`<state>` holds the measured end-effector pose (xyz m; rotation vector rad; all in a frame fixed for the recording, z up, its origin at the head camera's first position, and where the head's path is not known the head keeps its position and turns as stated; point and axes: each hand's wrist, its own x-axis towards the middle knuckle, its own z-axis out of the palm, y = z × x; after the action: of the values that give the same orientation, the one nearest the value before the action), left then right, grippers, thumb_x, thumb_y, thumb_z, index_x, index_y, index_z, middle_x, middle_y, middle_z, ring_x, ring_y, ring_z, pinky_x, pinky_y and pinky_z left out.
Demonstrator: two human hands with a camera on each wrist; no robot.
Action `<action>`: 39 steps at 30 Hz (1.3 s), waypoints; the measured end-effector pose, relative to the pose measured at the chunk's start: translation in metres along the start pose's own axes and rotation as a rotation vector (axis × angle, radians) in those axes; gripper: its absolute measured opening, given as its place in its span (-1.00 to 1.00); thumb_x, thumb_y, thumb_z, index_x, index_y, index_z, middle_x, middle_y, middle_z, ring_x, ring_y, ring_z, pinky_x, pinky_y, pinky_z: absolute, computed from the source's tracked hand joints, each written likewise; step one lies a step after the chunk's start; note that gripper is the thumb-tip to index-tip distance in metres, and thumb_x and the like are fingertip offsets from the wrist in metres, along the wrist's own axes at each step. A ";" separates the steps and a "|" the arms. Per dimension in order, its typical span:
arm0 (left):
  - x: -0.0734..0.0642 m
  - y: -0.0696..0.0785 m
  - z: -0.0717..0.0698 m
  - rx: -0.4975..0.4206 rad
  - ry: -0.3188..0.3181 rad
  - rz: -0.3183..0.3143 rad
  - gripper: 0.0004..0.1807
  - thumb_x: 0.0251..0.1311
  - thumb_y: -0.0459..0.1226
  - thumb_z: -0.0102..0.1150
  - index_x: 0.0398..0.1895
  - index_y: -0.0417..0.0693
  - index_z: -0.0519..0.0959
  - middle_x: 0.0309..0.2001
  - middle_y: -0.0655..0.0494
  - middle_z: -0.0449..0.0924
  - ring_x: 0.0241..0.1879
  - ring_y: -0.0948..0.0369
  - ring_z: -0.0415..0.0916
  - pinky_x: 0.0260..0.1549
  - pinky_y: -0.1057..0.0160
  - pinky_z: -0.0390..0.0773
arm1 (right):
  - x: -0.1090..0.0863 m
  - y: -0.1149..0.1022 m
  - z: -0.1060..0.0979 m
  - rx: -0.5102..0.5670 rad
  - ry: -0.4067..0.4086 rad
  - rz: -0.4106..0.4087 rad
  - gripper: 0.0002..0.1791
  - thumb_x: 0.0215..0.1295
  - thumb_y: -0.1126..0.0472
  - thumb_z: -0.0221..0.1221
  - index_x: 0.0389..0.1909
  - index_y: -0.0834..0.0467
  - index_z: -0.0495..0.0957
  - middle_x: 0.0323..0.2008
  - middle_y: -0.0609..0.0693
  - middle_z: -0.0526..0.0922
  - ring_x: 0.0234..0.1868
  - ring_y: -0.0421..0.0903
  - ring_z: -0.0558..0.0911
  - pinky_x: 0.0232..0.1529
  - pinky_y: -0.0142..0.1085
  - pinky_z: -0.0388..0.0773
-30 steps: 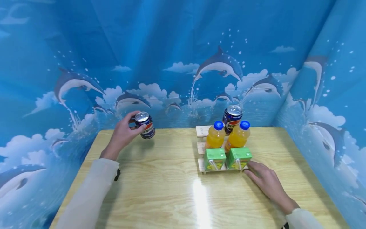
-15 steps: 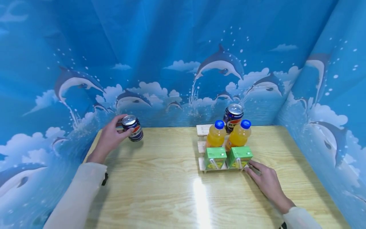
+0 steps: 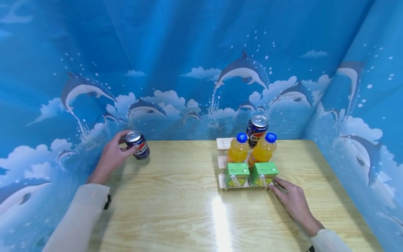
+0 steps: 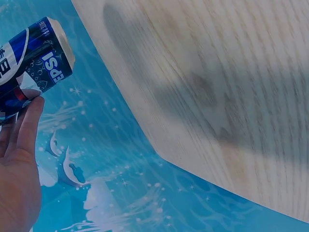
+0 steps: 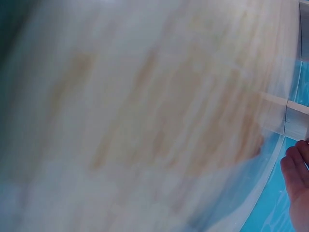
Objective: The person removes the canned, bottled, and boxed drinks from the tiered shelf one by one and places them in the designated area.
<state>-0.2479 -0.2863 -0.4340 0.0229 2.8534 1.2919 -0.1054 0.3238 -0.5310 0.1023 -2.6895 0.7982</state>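
There are two cans, two bottles, two cartons and one rack with three steps. Taking the table (image 3: 182, 185) as a clock face with twelve at the far edge, the left hand (image 3: 110, 157) is at ten o'clock, its thumb at the front of a dark blue can (image 3: 142, 148) and its fingers behind, wrapped partway round it. That can leans slightly; whether its base touches the table I cannot tell. At three o'clock the right hand (image 3: 292, 199) pinches the nearest right corner of the wooden rack (image 3: 221, 162), thumb and forefinger bent close together.

The rack sits toward one o'clock. Its top step bears the other can (image 3: 257, 131), its middle step the two orange drink bottles (image 3: 237, 152) with blue caps, and its lowest step the two green cartons (image 3: 237, 170), each with a white straw on its front.

The head view shows the round red, white and blue logo and pale characters on both cans; only the left wrist view shows the letters PEPSI, on the held can's side. The right wrist view has fingertips at a pale wooden piece, with a blur over much of the frame. The cartons' print is too small to read. A blue curtain (image 3: 189, 45) printed with dolphins stands behind the table.
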 end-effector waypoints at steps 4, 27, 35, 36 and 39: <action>-0.001 -0.003 -0.001 0.013 0.005 -0.017 -0.04 0.49 0.14 0.31 0.74 -0.06 0.13 0.56 -0.36 0.32 0.52 -0.33 0.34 0.36 -0.35 0.57 | -0.001 0.000 0.000 -0.003 0.005 0.003 -0.57 0.36 0.23 0.50 0.13 0.39 0.73 0.04 0.36 0.80 0.05 0.44 0.79 0.09 0.36 0.70; -0.008 -0.040 -0.007 0.023 0.046 -0.073 -0.08 0.55 0.05 0.26 0.73 -0.19 0.10 0.55 -0.45 0.29 0.51 -0.40 0.30 0.33 -0.39 0.56 | 0.000 -0.003 -0.002 -0.005 -0.013 0.015 -0.58 0.36 0.23 0.50 0.12 0.39 0.74 0.03 0.36 0.81 0.04 0.44 0.79 0.08 0.36 0.70; -0.010 -0.051 -0.007 0.021 0.035 -0.085 -0.06 0.54 0.08 0.27 0.71 -0.23 0.10 0.55 -0.49 0.27 0.50 -0.43 0.29 0.31 -0.41 0.57 | 0.001 -0.003 -0.002 -0.011 -0.026 0.033 -0.58 0.38 0.20 0.49 0.13 0.38 0.74 0.04 0.35 0.81 0.06 0.42 0.79 0.10 0.35 0.70; -0.010 -0.053 -0.007 0.024 0.034 -0.086 -0.05 0.54 0.09 0.27 0.71 -0.22 0.10 0.55 -0.50 0.27 0.50 -0.44 0.29 0.30 -0.41 0.58 | 0.001 -0.002 -0.002 -0.010 -0.021 0.028 -0.59 0.38 0.21 0.49 0.12 0.38 0.74 0.03 0.35 0.81 0.06 0.42 0.79 0.09 0.35 0.70; -0.010 -0.057 -0.005 0.019 0.032 -0.085 -0.05 0.54 0.10 0.27 0.71 -0.21 0.10 0.56 -0.50 0.25 0.50 -0.45 0.28 0.30 -0.42 0.57 | 0.001 -0.001 -0.002 -0.002 -0.013 0.020 -0.59 0.36 0.22 0.49 0.12 0.38 0.74 0.03 0.35 0.81 0.05 0.42 0.79 0.09 0.34 0.71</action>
<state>-0.2384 -0.3282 -0.4734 -0.1182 2.8592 1.2605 -0.1055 0.3240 -0.5288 0.0808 -2.7069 0.8037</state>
